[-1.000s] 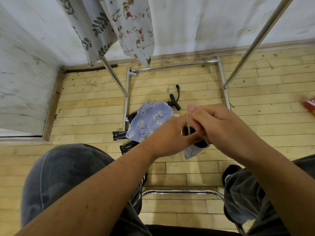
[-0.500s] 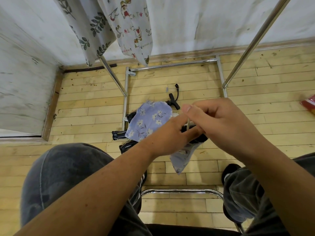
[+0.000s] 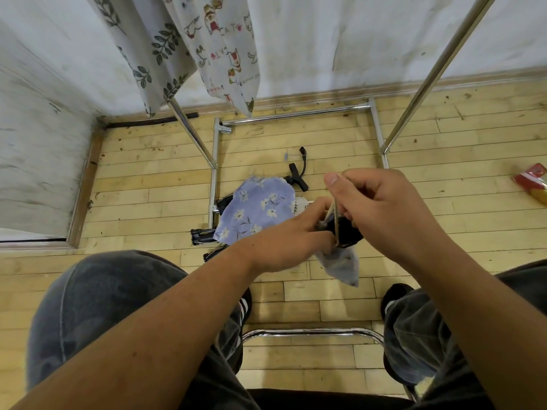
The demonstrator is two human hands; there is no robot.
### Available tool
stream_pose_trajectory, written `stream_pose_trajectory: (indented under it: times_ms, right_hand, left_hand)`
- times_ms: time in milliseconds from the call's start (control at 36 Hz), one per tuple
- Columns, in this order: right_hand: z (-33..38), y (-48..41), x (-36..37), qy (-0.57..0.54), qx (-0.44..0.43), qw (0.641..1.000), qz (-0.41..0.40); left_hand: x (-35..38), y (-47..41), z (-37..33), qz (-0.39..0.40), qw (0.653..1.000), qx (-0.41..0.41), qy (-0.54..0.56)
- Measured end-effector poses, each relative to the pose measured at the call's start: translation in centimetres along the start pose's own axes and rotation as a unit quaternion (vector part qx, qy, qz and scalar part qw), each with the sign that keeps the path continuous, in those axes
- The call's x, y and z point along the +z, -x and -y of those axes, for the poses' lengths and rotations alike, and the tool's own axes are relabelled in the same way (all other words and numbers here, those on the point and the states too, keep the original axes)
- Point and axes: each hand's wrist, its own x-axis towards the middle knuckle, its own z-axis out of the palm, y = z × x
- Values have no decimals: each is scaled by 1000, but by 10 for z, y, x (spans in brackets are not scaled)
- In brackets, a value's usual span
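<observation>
Head view: left hand (image 3: 284,241) grips the pouch (image 3: 340,264) at its mouth and right hand (image 3: 381,211) pinches the drawstring (image 3: 334,214), just right of the blue floral cloth (image 3: 257,211). Open floor (image 3: 310,294) lies beneath. The dark contents (image 3: 350,232) are half hidden and hard to make out.

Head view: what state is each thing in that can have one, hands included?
left hand: grips the mouth of the pouch.
right hand: pinches the drawstring.
pouch: hangs below the hands, dark thing at its mouth, not drawn shut.
drawstring: pulled taut upward.
blue floral cloth: lies crumpled on the floor.
printed cloths: hanging, ends off the floor.
red packet: lies on the floor.
</observation>
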Motion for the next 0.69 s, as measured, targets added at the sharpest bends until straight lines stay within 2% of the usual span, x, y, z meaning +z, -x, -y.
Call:
stream_pose_trajectory:
  times_ms: [389, 500, 694]
  right_hand:
    - [-4, 0, 1, 40, 5, 999, 14]
    - [-3, 0, 2, 38, 11, 999, 12]
    - [0, 1, 1, -15, 16, 999, 24]
  left_hand:
    - [0, 1, 2, -23, 994, -15, -109]
    - [-1, 1, 4, -32, 989, 16, -145]
    - [1, 2, -2, -95, 973, 76, -197]
